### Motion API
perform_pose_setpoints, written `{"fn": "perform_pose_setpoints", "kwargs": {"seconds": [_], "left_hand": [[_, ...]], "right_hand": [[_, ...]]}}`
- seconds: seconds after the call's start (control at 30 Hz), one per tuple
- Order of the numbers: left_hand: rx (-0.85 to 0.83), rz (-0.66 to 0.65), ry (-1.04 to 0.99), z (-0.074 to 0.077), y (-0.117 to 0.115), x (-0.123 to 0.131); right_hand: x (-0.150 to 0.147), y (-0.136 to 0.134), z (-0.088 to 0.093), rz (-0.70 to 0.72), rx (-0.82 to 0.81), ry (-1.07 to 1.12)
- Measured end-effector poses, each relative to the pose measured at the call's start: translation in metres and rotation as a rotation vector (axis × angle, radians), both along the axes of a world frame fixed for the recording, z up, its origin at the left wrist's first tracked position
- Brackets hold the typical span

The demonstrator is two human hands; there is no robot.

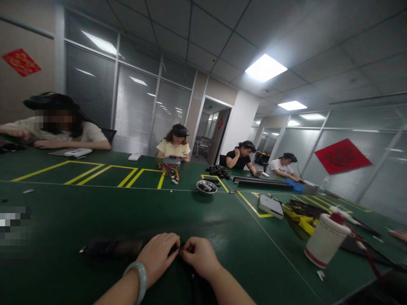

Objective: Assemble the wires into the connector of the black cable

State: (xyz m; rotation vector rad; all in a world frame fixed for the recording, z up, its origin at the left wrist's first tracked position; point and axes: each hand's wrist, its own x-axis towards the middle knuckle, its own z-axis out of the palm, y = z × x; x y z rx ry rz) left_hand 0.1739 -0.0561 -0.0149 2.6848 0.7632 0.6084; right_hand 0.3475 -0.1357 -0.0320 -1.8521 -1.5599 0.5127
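My left hand (160, 253), with a pale green bangle (142, 277) on its wrist, is closed near the front middle of the table. My right hand (201, 256) is closed just beside it, thumb and fingers in a pinch. Their fingertips almost meet around a small dark piece with a shiny spot, mostly hidden by the fingers. A long, dark, rolled-looking object (111, 249) with a bright tip lies to the left and runs under my left hand. Below my right hand, something black and strip-like (193, 284) reaches toward the near edge; its kind is unclear.
A metal bowl (206, 187) of dark parts stands ahead on the green table (127, 212). Bundled cables (172, 173), black rails (262, 182), a grey box (270, 206) and a white cup-like container (327, 240) lie around. Several people wearing headsets sit across the table.
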Motion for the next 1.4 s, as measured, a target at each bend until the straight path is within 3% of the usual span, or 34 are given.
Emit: {"fn": "perform_pose_setpoints", "kwargs": {"seconds": [0.4, 0.93, 1.4], "left_hand": [[0.066, -0.04, 0.022, 0.0, -0.001, -0.004], [0.056, 0.032, 0.073, 0.004, -0.015, -0.009], [0.006, 0.012, 0.074, -0.007, 0.0, -0.009]], "right_hand": [[-0.001, -0.006, 0.002, -0.013, 0.043, -0.101], [-0.006, -0.02, 0.004, -0.018, 0.095, -0.12], [-0.005, -0.018, 0.003, -0.015, 0.089, -0.203]]}}
